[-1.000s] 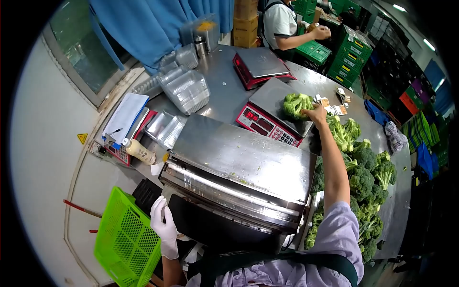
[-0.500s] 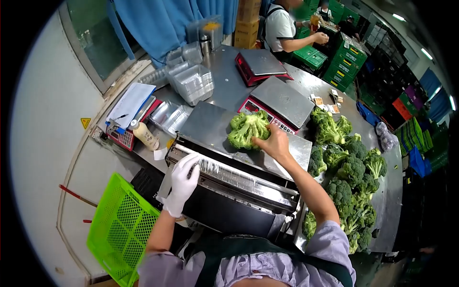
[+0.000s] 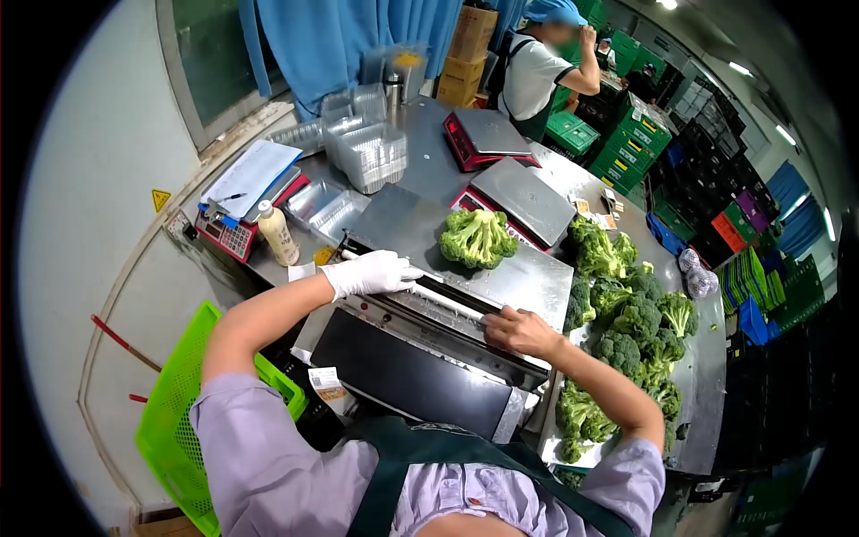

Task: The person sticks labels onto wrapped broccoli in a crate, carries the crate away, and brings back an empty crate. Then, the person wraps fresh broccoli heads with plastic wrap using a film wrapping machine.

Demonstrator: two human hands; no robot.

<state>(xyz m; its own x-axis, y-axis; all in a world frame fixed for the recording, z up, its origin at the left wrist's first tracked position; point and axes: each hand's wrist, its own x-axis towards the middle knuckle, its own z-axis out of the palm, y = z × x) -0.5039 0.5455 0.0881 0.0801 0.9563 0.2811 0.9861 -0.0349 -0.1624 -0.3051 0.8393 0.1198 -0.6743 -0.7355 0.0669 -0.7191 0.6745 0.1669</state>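
The single broccoli head [image 3: 478, 240] lies on the metal top [image 3: 425, 224] of the wrapping machine, beyond the gap between the two hands and touched by neither. Its pale, branching stalks are exposed, with green florets spreading around them.

The gloved left hand [image 3: 379, 274] rests at the near end of a whitish roll [image 3: 452, 302], likely cling film, fingers bent over it. The bare right hand [image 3: 521, 332] has its fingers curled down farther along the same roll. Whether either one pinches the film's edge, I cannot tell.

The broccoli should be fairly light and firm at the stalks, while the florets look brittle enough to crumble under squeezing. The sturdier hold is around the thick stalks, with the florets merely cradled. Film of this kind would be thin, limp and clingy, apt to wrinkle or tear; it is best pinched at both corners and kept evenly taut.

More broccoli heads [image 3: 637, 320] are heaped to the right of the right hand; a digital scale [image 3: 526, 199] sits beyond it.
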